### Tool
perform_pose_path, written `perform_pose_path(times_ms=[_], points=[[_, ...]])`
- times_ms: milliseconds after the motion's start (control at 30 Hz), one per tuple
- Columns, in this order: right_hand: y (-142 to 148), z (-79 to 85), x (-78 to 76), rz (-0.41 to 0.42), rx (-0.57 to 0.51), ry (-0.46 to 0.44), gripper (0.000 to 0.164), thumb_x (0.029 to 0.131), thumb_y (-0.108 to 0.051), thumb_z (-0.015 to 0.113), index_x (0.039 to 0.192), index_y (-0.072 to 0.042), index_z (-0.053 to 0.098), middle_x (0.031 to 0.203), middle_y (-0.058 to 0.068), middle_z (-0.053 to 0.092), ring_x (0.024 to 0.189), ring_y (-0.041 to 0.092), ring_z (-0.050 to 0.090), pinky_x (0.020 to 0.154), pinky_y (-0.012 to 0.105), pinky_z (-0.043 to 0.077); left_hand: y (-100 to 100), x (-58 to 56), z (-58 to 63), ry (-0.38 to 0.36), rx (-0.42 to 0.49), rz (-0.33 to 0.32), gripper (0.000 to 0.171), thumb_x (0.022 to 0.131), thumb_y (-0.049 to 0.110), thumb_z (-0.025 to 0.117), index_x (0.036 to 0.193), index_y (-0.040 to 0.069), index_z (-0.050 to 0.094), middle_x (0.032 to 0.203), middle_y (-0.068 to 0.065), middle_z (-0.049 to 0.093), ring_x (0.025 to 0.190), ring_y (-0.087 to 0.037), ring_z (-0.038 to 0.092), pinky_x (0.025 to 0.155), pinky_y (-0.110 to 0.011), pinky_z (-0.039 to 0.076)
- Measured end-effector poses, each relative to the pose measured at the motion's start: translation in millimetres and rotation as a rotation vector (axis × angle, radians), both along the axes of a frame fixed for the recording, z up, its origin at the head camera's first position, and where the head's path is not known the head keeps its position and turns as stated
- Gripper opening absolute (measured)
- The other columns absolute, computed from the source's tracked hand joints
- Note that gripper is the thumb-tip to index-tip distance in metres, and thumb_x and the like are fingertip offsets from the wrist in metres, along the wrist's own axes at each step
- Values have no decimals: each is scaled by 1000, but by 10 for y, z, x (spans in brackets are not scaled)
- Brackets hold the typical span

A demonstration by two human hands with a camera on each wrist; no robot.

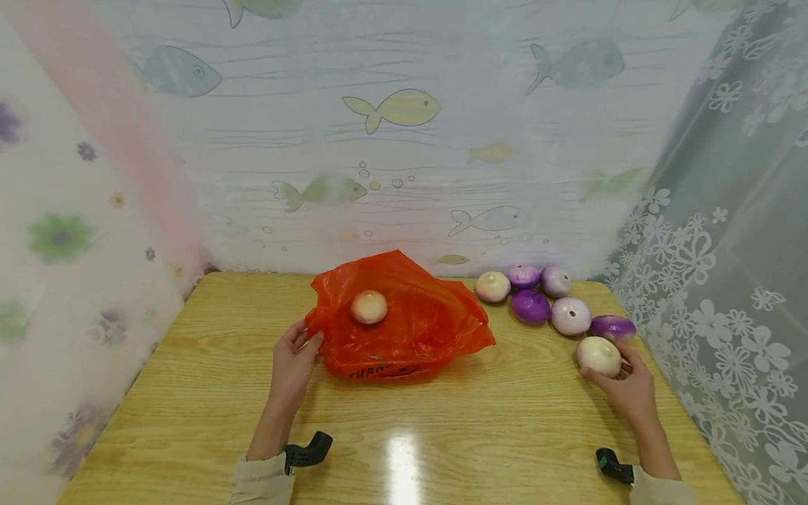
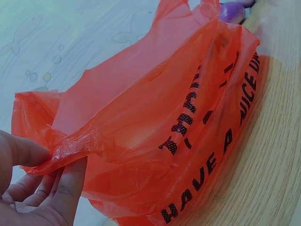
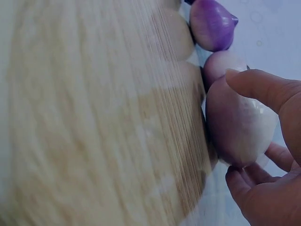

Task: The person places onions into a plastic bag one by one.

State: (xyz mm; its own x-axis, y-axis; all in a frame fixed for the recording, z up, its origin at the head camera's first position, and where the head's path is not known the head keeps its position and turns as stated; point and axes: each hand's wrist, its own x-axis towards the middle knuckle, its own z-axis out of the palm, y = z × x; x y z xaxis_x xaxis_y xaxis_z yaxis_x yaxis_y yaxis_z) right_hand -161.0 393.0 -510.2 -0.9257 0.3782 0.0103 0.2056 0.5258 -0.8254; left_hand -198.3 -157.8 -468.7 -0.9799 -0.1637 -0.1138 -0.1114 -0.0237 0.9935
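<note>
A red plastic bag point(image 1: 404, 330) with black lettering lies spread on the table. At its left edge my left hand point(image 1: 295, 358) pinches the film between thumb and fingers, as the left wrist view also shows at the bag's crumpled rim point(image 2: 75, 146). A pale onion point(image 1: 369, 307) shows at the bag's opening. On the right, my right hand point(image 1: 625, 386) grips a white onion point(image 1: 598, 356), thumb on one side and fingers on the other. In the right wrist view this onion point(image 3: 240, 122) is close to the fingers; whether it touches the table cannot be told.
Beyond the right hand several onions sit grouped at the table's back right, among them a purple onion point(image 1: 530, 307), a whitish onion point(image 1: 571, 316) and a cream onion point(image 1: 492, 287). A fish-patterned curtain point(image 1: 404, 175) hangs behind the wooden table point(image 1: 480, 435).
</note>
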Motion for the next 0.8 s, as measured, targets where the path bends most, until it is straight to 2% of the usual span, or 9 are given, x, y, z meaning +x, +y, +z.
perform_pose_path(times_ms=[533,600,700,800], points=[[-9,12,-1,28,4,12,87,86,-12,82,155,2,31,145,33,41,87,-16,41,69,4,40,-6,-7,4,14,20,-2,43,106,10,53,149,7,45,145,-17,54,94,-5,63,76,-16,54],[-15,22,-2,29,3,3,88,86,-13,82,156,1,30,145,34,40,93,-7,47,69,5,40,-8,-10,1,16,23,-4,43,106,10,53,149,6,45,145,-18,54,93,-5,63,75,-17,54],[-20,30,-2,32,-7,-7,89,87,-13,81,157,2,28,147,36,38,109,20,55,68,4,39,-7,-15,-7,24,35,-2,42,106,8,53,147,5,46,143,-18,55,90,-5,63,73,-18,54],[-19,28,-4,38,-23,-13,91,88,-12,80,158,2,25,148,38,35,124,45,47,67,4,38,-1,-15,-11,35,47,-1,42,105,7,53,146,5,46,142,-18,56,89,-5,63,72,-19,53]])
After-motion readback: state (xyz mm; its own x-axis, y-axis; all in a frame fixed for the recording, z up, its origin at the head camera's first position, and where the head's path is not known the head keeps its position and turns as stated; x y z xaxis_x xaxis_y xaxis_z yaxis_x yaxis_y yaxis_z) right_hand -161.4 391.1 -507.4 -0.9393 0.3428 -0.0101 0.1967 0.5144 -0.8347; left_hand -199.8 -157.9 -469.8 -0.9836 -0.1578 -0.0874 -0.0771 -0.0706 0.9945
